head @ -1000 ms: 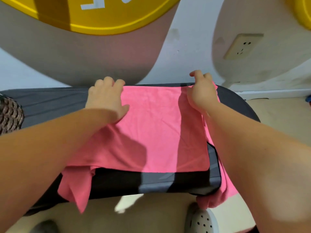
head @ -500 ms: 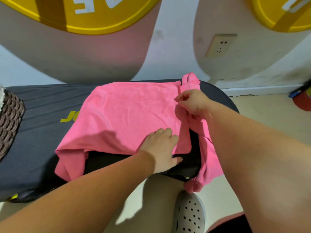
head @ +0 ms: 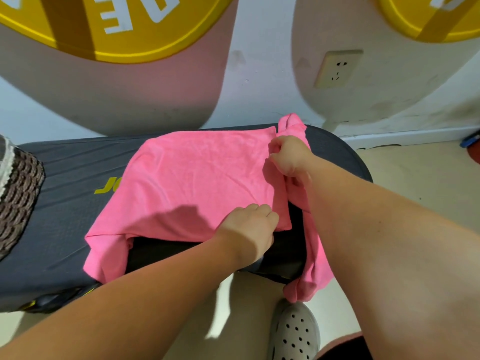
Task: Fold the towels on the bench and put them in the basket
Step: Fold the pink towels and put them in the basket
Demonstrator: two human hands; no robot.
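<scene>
A pink towel (head: pixel 197 183) lies spread over the dark grey bench (head: pixel 65 211), its left and right ends drooping over the front edge. My left hand (head: pixel 250 227) grips the towel's near edge close to its front right corner, fingers curled on the cloth. My right hand (head: pixel 288 157) pinches the towel's right edge near the far corner, where a bunch of cloth sticks up. A woven brown basket (head: pixel 18 198) shows partly at the far left on the bench.
The wall with a power socket (head: pixel 336 68) stands right behind the bench. Tan floor lies to the right. My foot in a grey perforated clog (head: pixel 293 333) is below the bench's front edge.
My left hand moved from the far left corner to the near right edge. My right hand drew back a little along the right edge and took a pinch on it. The view shifted right.
</scene>
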